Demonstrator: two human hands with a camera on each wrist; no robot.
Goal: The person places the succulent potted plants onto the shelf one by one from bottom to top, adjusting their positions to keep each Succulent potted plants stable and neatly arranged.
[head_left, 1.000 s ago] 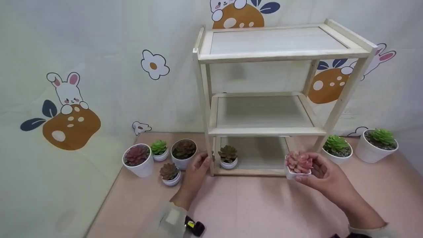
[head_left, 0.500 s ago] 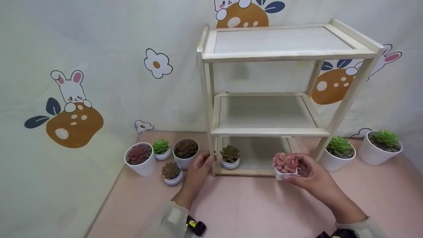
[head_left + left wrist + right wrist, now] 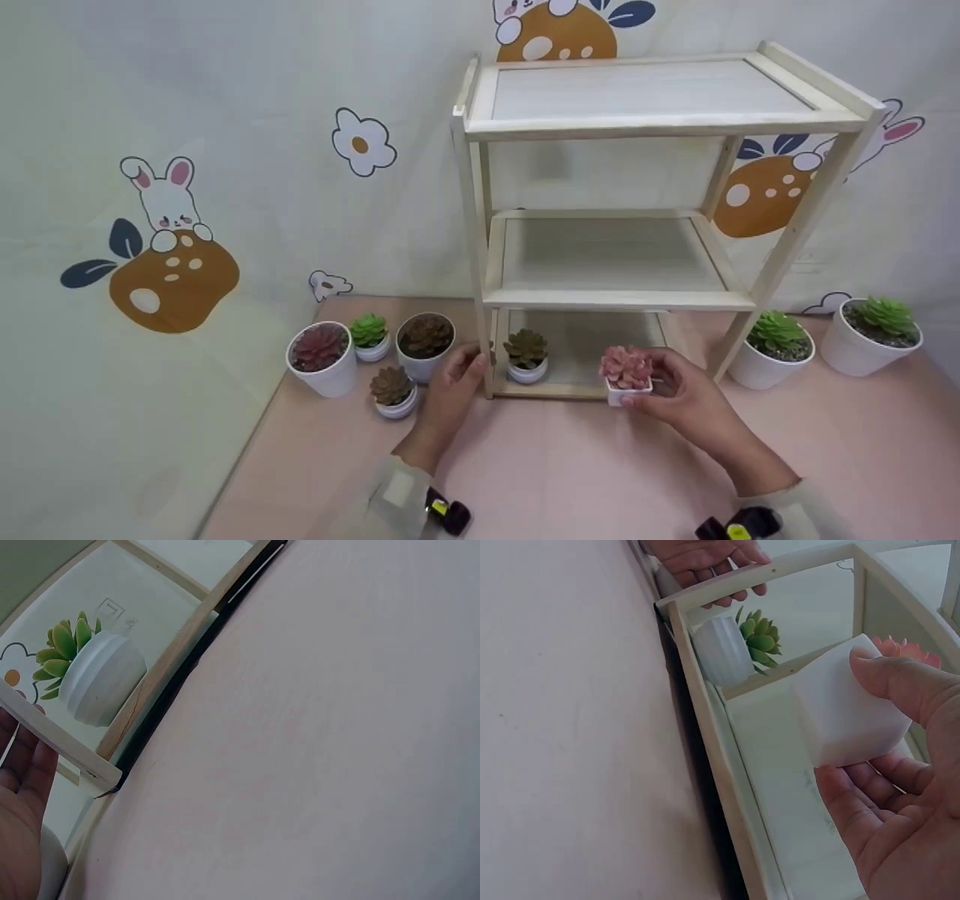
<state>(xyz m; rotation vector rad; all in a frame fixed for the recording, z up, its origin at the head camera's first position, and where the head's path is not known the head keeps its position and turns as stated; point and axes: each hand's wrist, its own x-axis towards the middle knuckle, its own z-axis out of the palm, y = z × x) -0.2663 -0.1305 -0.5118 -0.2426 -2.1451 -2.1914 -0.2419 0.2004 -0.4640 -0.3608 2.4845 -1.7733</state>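
My right hand (image 3: 694, 394) pinches a small square white pot with a pink succulent (image 3: 626, 367), thumb on one side and fingers on the other. It is at the front of the bottom tier of a wooden shelf (image 3: 619, 300). The right wrist view shows the white pot (image 3: 847, 705) tilted, above the tier's panel. At the shelf's front left post, my left hand (image 3: 454, 379) grips the wood; the fingers (image 3: 30, 765) pass behind the post in the left wrist view. A small brownish-green succulent (image 3: 526, 355) in a round white pot stands on the bottom tier's left side.
Left of the shelf are a dark red succulent (image 3: 321, 360), a small green one (image 3: 370, 335), a brown one (image 3: 426, 345) and a small brown one (image 3: 394, 390). Two green succulents (image 3: 776, 349) in white pots stand on the right. A patterned cloth hangs behind.
My right hand has carried the pink succulent leftward, from the shelf's right front corner to before the bottom tier's middle. My left hand keeps its place on the post. The head view has shifted slightly.
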